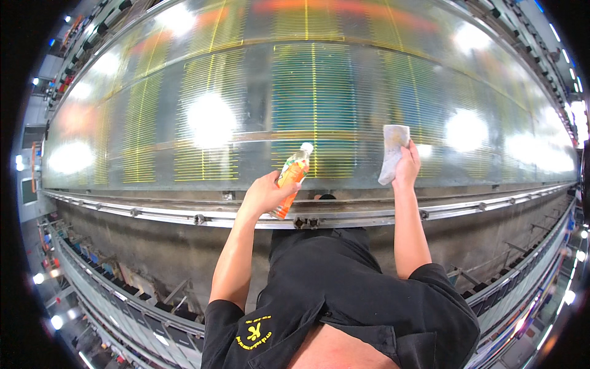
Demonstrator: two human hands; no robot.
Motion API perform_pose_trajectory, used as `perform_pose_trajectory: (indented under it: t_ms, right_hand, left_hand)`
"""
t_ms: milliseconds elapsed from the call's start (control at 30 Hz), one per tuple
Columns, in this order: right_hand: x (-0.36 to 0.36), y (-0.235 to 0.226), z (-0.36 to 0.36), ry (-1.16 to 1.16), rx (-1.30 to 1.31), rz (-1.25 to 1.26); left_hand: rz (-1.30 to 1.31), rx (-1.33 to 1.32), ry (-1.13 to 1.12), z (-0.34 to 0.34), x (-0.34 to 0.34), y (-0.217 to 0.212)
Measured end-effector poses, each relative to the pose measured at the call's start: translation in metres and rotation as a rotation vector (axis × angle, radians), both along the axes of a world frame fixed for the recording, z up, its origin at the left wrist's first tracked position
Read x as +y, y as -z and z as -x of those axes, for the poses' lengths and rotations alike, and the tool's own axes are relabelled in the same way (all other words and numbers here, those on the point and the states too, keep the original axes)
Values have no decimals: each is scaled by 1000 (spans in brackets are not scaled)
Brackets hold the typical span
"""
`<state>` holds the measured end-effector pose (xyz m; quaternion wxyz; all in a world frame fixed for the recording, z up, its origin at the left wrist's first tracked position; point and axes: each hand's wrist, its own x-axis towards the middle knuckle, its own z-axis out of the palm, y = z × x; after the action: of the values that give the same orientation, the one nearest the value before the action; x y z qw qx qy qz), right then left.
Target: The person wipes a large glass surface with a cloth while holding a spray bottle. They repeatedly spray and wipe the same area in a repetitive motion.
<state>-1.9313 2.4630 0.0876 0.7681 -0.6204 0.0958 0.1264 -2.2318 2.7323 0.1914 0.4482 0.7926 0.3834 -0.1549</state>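
Table [255, 157]: glassy, yellow-lined, patched with glare
Rail [356, 221]: crosses between torso [350, 277] and table
Left hand [263, 195]: curled round bottle [294, 169]
Right hand [406, 170]: pinching cloth [394, 147]

Shirt emblem [254, 333]: yellow stylised mark on the black shirt [347, 289], on the wearer's left side of the chest.
Emblem lettering: yellow; a short small line toward the hem, a longer curved line toward the collar; seen inverted.
Bottle label [291, 176]: orange with green and white areas, wrapped around the bottle [300, 156]; printed matter too small to read.
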Motion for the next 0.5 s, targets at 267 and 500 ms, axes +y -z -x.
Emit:
perform_pose_trajectory:
  t_ms: [267,500]
  right_hand:
    - [60,39,-8,-20,12,46]
    - [119,23,40,-678,-930,581]
  left_hand:
    - [-125,123,121,-34,22,-35]
    - [32,-413,-490,87,28,32]
